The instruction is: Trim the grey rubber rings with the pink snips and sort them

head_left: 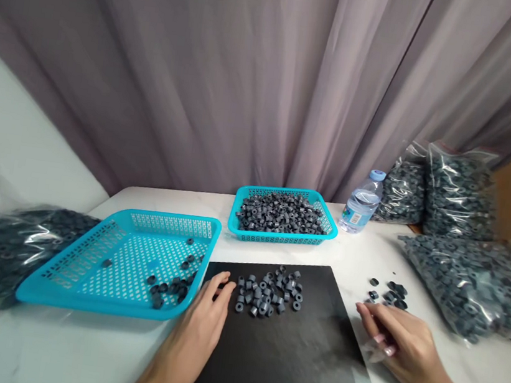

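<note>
My left hand [203, 320] rests at the left edge of a black mat [288, 372], beside a pile of small dark grey plastic rings [265, 293]. Its fingers are curled in, and what they hold, if anything, is hidden. Past the mat's right edge, my right hand [400, 342] is closed with the fingertips drawn together. Something clear and blurred shows under those fingers, too indistinct to name. Just beyond it, a few loose dark rings [396, 293] lie on the white table.
A blue basket [99, 303] with several rings stands on the left, by a bag of rings [42, 239]. Farther back is a blue basket [282, 239] heaped with rings. A water bottle [363, 204] and bulging bags of rings [474, 277] line the right side, before a grey curtain [231, 88].
</note>
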Demonstrator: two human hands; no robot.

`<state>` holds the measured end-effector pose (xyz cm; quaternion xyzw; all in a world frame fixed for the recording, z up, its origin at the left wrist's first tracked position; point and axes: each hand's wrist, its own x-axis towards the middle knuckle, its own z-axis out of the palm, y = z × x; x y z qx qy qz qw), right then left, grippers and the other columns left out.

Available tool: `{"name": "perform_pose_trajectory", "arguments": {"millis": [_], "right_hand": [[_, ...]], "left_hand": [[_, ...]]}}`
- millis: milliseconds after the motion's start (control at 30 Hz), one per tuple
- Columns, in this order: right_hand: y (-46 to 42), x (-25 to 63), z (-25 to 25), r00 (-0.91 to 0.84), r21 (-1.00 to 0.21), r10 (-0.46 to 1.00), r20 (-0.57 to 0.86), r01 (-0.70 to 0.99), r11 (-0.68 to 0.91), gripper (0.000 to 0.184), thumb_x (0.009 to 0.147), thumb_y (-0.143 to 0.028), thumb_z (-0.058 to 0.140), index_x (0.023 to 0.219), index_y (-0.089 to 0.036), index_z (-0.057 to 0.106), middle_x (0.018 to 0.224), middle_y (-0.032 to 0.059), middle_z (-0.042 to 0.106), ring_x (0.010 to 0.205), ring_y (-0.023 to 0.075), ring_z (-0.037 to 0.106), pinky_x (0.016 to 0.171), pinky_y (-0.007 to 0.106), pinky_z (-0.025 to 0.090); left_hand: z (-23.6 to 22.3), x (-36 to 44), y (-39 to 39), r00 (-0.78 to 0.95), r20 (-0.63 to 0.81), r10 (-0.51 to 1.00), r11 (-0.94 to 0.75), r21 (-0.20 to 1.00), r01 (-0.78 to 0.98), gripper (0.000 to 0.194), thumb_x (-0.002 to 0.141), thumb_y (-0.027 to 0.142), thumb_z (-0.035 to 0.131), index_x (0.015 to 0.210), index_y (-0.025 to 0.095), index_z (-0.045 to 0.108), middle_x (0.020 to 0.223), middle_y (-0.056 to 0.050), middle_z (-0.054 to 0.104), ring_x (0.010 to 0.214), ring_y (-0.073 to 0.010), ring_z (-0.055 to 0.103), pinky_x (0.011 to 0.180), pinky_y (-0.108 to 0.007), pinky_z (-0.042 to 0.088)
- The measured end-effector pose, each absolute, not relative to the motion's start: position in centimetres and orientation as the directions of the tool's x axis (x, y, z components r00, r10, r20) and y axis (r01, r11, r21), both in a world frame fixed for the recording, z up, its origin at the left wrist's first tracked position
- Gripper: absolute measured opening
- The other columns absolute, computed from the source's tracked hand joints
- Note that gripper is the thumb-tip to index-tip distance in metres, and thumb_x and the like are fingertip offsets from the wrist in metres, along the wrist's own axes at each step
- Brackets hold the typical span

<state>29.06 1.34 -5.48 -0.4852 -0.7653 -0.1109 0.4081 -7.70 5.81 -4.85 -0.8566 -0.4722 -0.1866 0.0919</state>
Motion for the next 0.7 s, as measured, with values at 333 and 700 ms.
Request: {"name": "perform_pose_trajectory", "arguments": {"millis": [333,700], "right_hand": [[0.3,28.6,-6.6,-0.040,-0.585,0.800,0.599,0.661,0.471,0.026,0.102,-0.035,0.047,0.092,-0.022,0.067,0.078,0.0072,0.073,0.061,0.0195,0.068,0.058,0.027,0.050],[1.8,20.9,-2.4,-0.102,-0.956,0.977,0.185,0.212,0.203,0.046,0.107,-0.054,0.032,0.099,-0.020,0.061,0.070,-0.0026,0.041,0.065,0.0142,0.042,0.060,0.026,0.037]], "left_hand": [[-2.9,-8.0,4.9,0.455,0.428,0.781,-0.543,0.105,0.833,0.045,0.099,0.006,0.032,0.124,0.025,0.063,0.115,-0.007,0.066,0.121,-0.0246,0.064,0.112,-0.043,0.051],[0.6,1.2,2.0,0.380,0.043,0.924,-0.161,0.945,0.284,0.014,0.099,0.031,0.055,0.091,0.021,0.061,0.088,-0.003,0.068,0.080,-0.0180,0.070,0.068,-0.025,0.056]]}}
